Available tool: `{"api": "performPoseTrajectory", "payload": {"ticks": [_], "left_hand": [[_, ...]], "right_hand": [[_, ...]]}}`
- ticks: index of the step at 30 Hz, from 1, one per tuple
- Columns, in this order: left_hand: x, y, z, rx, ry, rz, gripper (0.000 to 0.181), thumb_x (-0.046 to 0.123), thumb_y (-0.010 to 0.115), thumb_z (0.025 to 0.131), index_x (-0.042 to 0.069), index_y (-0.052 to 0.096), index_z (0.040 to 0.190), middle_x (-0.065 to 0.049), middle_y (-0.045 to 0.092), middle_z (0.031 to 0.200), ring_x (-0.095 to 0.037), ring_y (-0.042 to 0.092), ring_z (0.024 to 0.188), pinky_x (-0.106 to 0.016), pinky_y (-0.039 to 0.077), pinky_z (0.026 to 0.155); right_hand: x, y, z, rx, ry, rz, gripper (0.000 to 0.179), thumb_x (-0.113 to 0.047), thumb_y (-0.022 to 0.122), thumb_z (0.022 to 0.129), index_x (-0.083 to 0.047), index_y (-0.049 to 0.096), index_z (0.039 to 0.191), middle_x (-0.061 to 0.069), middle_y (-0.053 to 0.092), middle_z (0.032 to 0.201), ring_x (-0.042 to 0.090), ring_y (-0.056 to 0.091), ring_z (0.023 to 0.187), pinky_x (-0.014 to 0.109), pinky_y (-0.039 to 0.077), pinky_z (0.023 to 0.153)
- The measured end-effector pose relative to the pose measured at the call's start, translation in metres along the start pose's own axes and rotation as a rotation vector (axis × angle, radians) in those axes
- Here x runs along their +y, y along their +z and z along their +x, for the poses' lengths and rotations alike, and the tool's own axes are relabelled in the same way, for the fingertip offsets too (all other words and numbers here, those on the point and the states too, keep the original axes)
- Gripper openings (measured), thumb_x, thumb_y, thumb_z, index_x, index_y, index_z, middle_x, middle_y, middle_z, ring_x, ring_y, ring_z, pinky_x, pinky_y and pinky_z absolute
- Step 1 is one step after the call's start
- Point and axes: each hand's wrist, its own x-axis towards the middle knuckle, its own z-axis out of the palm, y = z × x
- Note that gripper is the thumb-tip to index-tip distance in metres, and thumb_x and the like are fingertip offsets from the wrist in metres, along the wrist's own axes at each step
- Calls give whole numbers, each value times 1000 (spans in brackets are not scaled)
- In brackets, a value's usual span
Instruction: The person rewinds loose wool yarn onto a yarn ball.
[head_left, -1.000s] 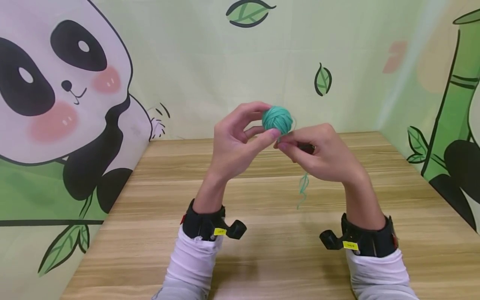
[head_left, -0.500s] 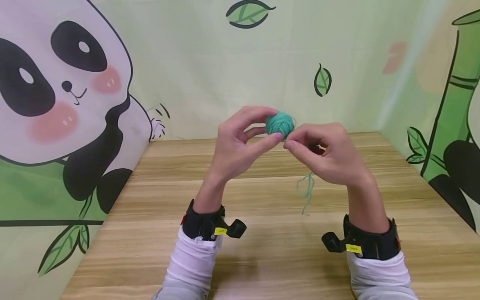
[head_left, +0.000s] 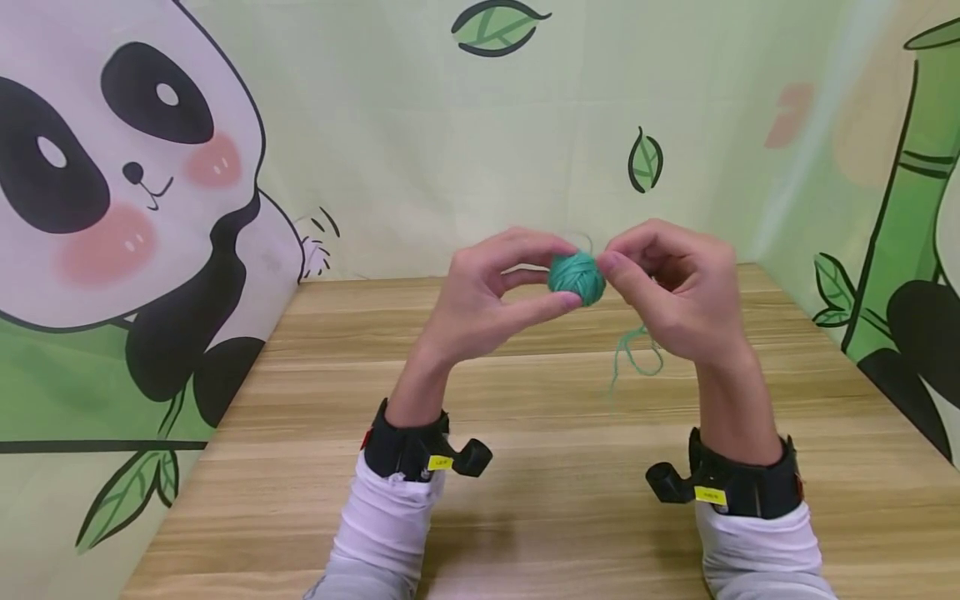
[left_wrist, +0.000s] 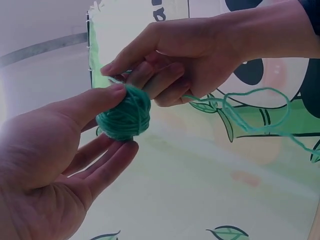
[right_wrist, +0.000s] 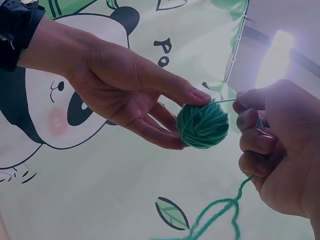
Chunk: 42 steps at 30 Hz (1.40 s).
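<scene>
A small ball of green yarn [head_left: 576, 279] is held up above the table. My left hand [head_left: 498, 287] grips it between the thumb below and the fingers above in the head view. Just to its right, my right hand [head_left: 678, 287] pinches the strand of yarn [right_wrist: 225, 101] between thumb and forefinger. That strand runs taut from the ball to the pinch in the right wrist view. The other right fingers curl over the yarn, and a loose looped tail [head_left: 637, 354] hangs below them. The left wrist view shows the yarn ball [left_wrist: 125, 114] at the left fingertips.
A wood-grain table [head_left: 525, 500] lies under both hands. Behind it and at the sides hangs a printed backdrop [head_left: 375, 125] with pandas, leaves and bamboo. A black wrist camera [head_left: 471, 458] juts inward from the left wrist, another camera [head_left: 663, 483] from the right.
The ball and left hand have moved right and a little down. My right hand has swung from below the ball to its right side, slightly higher. The tail has shifted right.
</scene>
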Motion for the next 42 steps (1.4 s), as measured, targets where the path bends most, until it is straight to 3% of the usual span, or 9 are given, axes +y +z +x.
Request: {"api": "performPoseTrajectory", "payload": {"ticks": [8, 14, 25, 32, 35, 42], "left_hand": [[-7, -1, -3, -147, 20, -91, 43, -22, 79, 74, -22, 64, 115, -27, 66, 111, -27, 64, 104, -44, 63, 89], [-18, -1, -6, -186, 30, -177, 44, -23, 78, 74, -22, 63, 116, -27, 64, 113, -32, 62, 105, -49, 63, 89], [-18, -2, -6, -170, 61, -215, 45, -30, 74, 73, -26, 59, 116, -32, 61, 114, -36, 60, 106, -51, 63, 88], [-16, -3, -6, -137, 74, -233, 46, -33, 71, 72, -28, 57, 116, -36, 59, 115, -38, 60, 107, -53, 62, 88], [-15, -3, -5, -114, 77, -229, 46, -33, 71, 72, -28, 57, 116, -36, 60, 114, -38, 61, 106, -52, 62, 88], [-14, -4, -5, -31, 77, -206, 45, -32, 72, 72, -28, 59, 115, -35, 60, 113, -37, 62, 105, -52, 62, 87]], "right_hand": [[3, 1, 1, 11, -8, -14, 33, -11, 74, 94, 19, 67, 81, 0, 62, 64, 2, 40, 45, 14, 28, 37], [7, -1, 1, -4, -7, -49, 30, -11, 73, 94, 16, 70, 83, -1, 61, 61, 1, 38, 44, 14, 26, 37], [14, -3, 0, -58, 24, -102, 33, -18, 71, 97, 13, 74, 86, -7, 66, 68, 2, 42, 46, 14, 29, 38], [15, -4, -1, -100, 75, -125, 11, 7, 67, 93, 11, 76, 88, -5, 71, 73, 4, 44, 46, 14, 34, 39], [15, -4, -1, -119, 82, -138, 11, 12, 65, 91, 11, 76, 89, -5, 70, 73, 4, 43, 46, 15, 33, 38], [14, -4, -2, -125, 104, -139, 22, -9, 68, 98, 9, 76, 88, -2, 61, 64, 4, 41, 46, 17, 30, 38]]}}
